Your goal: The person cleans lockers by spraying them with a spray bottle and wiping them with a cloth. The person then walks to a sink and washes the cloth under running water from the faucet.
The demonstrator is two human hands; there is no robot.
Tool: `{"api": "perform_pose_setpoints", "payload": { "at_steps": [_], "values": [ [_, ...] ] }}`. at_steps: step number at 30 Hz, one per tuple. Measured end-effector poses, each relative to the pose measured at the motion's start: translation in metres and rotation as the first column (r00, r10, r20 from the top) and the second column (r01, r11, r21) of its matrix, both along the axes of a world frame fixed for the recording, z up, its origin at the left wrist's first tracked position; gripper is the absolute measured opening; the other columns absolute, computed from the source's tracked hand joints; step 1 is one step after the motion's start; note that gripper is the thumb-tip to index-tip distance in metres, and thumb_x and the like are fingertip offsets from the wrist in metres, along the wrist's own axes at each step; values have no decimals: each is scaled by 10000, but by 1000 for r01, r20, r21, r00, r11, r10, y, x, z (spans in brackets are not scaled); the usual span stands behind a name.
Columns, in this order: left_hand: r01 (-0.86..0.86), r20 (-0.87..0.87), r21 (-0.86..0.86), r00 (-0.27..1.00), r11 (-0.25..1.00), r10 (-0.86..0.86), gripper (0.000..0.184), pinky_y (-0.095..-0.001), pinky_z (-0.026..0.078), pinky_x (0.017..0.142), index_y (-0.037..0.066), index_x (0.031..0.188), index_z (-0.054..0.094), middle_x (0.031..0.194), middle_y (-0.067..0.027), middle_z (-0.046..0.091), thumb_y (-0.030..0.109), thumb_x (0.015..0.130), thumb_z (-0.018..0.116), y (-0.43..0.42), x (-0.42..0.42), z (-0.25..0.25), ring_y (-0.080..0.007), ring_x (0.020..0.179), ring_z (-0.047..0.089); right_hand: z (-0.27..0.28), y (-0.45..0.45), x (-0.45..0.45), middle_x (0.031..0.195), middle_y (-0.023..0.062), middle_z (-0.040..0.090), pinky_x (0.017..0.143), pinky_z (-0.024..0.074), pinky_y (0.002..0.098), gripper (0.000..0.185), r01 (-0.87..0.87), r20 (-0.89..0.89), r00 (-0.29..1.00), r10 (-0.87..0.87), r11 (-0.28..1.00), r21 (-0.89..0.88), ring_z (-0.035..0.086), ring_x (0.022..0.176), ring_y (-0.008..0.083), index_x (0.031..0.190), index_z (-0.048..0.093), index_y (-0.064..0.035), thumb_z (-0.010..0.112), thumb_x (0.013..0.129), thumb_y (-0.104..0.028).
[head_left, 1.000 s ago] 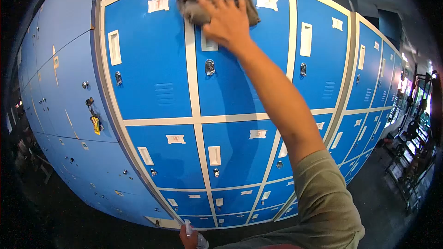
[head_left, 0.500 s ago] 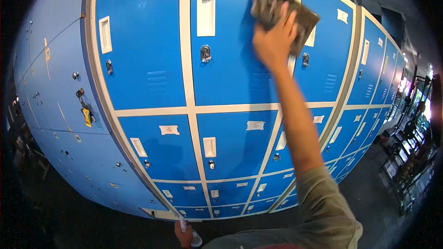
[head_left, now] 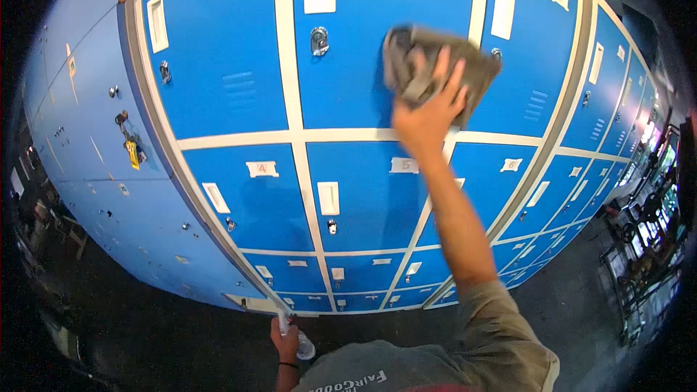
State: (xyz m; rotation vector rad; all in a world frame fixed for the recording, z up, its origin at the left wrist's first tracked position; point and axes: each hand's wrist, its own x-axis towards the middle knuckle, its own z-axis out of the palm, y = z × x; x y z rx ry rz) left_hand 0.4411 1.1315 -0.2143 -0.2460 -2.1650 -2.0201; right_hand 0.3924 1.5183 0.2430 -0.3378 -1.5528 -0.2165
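My right hand (head_left: pixel 428 112) presses a folded grey-brown cloth (head_left: pixel 475 76) against the blue locker door (head_left: pixel 356 94) in the top row, its fingers spread over the fabric. The cloth reaches across the cream frame strip toward the neighbouring door and hides part of the vents. Low in the view, my left hand (head_left: pixel 285 343) is wrapped round a clear spray bottle (head_left: pixel 306 349) with a white top. That bottle hangs near the foot of the lockers, partly covered by the fingers.
More blue lockers with white handles, locks and number labels run off to the right. At left stands a paler blue cabinet (head_left: pixel 94 138) with keys and a yellow tag (head_left: pixel 132 154) hanging from it. Gym equipment (head_left: pixel 646 232) lines the far right over a dark floor (head_left: pixel 552 305).
My right hand has slid the cloth down the locker door, from near its top edge to its lower part. The view has tilted down, and my left hand still holds the bottle.
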Motion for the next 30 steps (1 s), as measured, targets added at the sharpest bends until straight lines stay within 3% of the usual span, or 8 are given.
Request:
{"api": "perform_pose_setpoints", "payload": {
  "at_steps": [5, 8, 14, 18, 21, 27, 29, 30],
  "values": [
    [9, 3, -38, 1000, 999, -9, 184, -295, 433, 666, 33, 921, 564, 827, -34, 554, 52, 744, 611, -1, 0, -13, -113, 749, 509, -35, -61, -19, 1532, 88, 275, 1059, 206, 623, 648, -267, 593, 697, 403, 913, -307, 198, 1417, 379, 1304, 529, -284, 615, 663, -245],
    [-42, -10, 17, 999, 999, 43, 184, -280, 426, 640, 39, 925, 548, 817, -37, 540, 28, 750, 605, 10, 4, -3, -112, 725, 497, 6, -32, -4, 1532, 143, 250, 1042, 178, 647, 689, -220, 435, 885, 167, 973, 74, 182, 1419, 384, 1329, 504, -305, 647, 657, -252],
    [-14, -38, -4, 999, 1000, 13, 148, -273, 384, 575, 58, 907, 543, 775, 3, 474, 12, 769, 567, 5, 24, 12, -87, 646, 429, -72, 4, 4, 1520, 123, 281, 1047, 164, 646, 688, -23, 101, 994, 40, 987, -158, 166, 1420, 393, 1345, 497, -299, 641, 674, -255],
    [-34, -33, 14, 999, 999, 35, 134, -261, 375, 582, 56, 892, 527, 794, -8, 473, -1, 775, 559, -1, 31, -13, -82, 658, 424, -66, -53, -9, 1510, 125, 302, 1038, 195, 640, 777, -270, 570, 780, 259, 961, -66, 176, 1418, 391, 1362, 475, -338, 645, 617, -198],
    [-38, 128, 17, 991, 999, 35, 140, -263, 370, 579, 54, 911, 522, 820, -11, 478, -3, 789, 560, -7, 28, -21, -75, 659, 419, -35, -36, -10, 1531, 111, 270, 1034, 210, 635, 831, -339, 615, 743, 266, 941, 3, 185, 1417, 384, 1374, 456, -358, 642, 583, -182],
    [-150, 213, 127, 970, 981, 120, 230, -284, 426, 695, 54, 1016, 533, 886, -14, 524, 3, 797, 582, 8, 39, 26, -113, 781, 485, -85, 21, 19, 1499, 194, 283, 1027, 141, 681, 715, -28, 175, 983, 51, 991, -131, 91, 1403, 492, 1368, 484, -285, 635, 675, -380],
    [-210, 213, 64, 958, 975, 193, 191, -282, 401, 630, 61, 943, 525, 845, -16, 485, -33, 782, 563, 13, 41, 27, -93, 709, 451, -94, -9, 2, 1493, 221, 261, 1026, 117, 693, 577, 81, 360, 933, 11, 968, -238, 52, 1400, 494, 1327, 541, -210, 572, 782, -400],
    [-215, 197, 81, 961, 973, 196, 196, -285, 405, 645, 61, 943, 526, 852, -18, 487, -36, 778, 563, 16, 43, 28, -96, 720, 454, -89, -26, -8, 1479, 195, 303, 1034, 99, 694, 617, -68, 306, 944, 121, 982, -179, 80, 1401, 489, 1336, 525, -243, 641, 739, -350]
  ]
}}
